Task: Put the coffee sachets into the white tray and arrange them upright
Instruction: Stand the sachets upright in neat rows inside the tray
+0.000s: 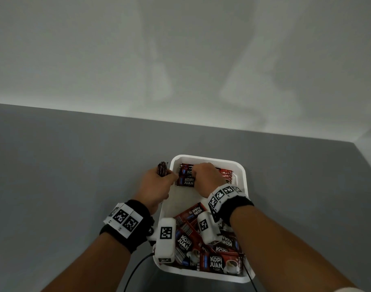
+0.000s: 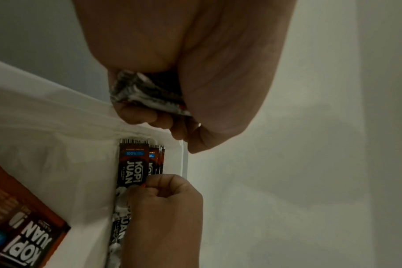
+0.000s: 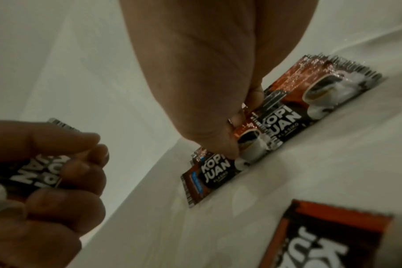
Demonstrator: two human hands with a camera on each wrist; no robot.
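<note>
A white tray [image 1: 242,171] sits on the grey table. Several red-and-black coffee sachets [image 1: 185,180] stand on edge in a row along its far wall. My right hand [image 1: 196,169] reaches into that row, its fingertips [image 3: 235,125] pinching one standing sachet [image 3: 249,138]. My left hand [image 1: 165,175] hovers at the tray's left rim and grips a small bundle of sachets [image 1: 162,168], whose ends [image 2: 145,90] stick out of the fist. A loose pile of sachets [image 1: 203,253] lies flat in the tray's near end.
The grey table [image 1: 75,175] meets a white wall [image 1: 180,60] behind the tray, and its right edge [image 1: 366,165] runs close by. White wrist cameras [image 1: 165,239] and black cables [image 1: 136,270] hang over the tray's near-left corner.
</note>
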